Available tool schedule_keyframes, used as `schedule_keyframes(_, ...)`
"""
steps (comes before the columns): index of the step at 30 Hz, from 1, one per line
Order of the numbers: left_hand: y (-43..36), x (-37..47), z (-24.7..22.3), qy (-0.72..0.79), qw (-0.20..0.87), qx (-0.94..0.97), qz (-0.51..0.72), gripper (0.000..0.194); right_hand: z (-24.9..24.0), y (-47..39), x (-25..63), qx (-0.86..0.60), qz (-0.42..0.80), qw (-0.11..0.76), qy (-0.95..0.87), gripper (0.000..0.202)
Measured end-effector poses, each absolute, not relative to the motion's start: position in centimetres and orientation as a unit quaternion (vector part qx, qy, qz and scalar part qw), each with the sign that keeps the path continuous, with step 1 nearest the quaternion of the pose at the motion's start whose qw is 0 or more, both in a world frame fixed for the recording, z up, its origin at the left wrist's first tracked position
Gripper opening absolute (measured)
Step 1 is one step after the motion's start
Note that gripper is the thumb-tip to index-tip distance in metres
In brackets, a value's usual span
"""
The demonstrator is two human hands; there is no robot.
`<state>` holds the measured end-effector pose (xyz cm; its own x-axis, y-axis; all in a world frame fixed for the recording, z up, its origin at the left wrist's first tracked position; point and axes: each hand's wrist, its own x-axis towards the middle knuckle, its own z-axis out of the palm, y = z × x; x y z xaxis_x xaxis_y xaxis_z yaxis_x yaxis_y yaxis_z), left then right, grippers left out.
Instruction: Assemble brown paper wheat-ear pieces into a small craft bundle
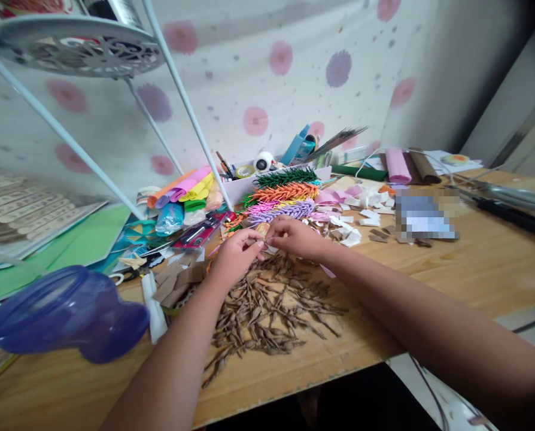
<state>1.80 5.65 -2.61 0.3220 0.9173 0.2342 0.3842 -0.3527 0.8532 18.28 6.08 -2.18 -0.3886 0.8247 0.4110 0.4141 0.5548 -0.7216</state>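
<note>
My left hand and my right hand meet fingertip to fingertip above the middle of the wooden table. Both are closed in a pinch. What lies between the fingers is too small to make out; a pale sliver shows there. Right below them spreads a pile of brown twisted paper strips, thin with swollen middles. Just beyond my fingers rests a stack of bristly paper sprigs: a purple one, an orange one and a dark green one.
A blue translucent plastic container stands at the left, near a white metal rack. Crepe paper rolls lie behind it. White paper scraps and a pixelated rectangle are to the right. Brown crepe pieces sit beside my left wrist.
</note>
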Motion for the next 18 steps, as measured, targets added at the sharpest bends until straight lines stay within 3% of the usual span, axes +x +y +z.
schedule_keyframes(6,5.3,2.3,-1.9,0.42,0.39,0.705,0.416,0.011,-2.2,6.1,18.2,-0.353,0.466,0.399,-0.706,0.011)
schedule_keyframes(9,4.9,2.4,-1.6,0.419,0.398,0.688,0.44,0.011,-2.0,5.9,18.0,-0.333,0.499,0.409,-0.688,0.012)
schedule_keyframes(15,5.0,2.1,-1.8,0.392,0.509,0.653,0.402,0.018,-1.8,5.6,17.9,-0.338,0.318,0.424,-0.778,0.011)
schedule_keyframes(18,5.3,1.9,-1.9,0.413,0.488,0.666,0.384,0.018,-1.8,5.7,18.1,-0.332,0.214,0.412,-0.821,0.008)
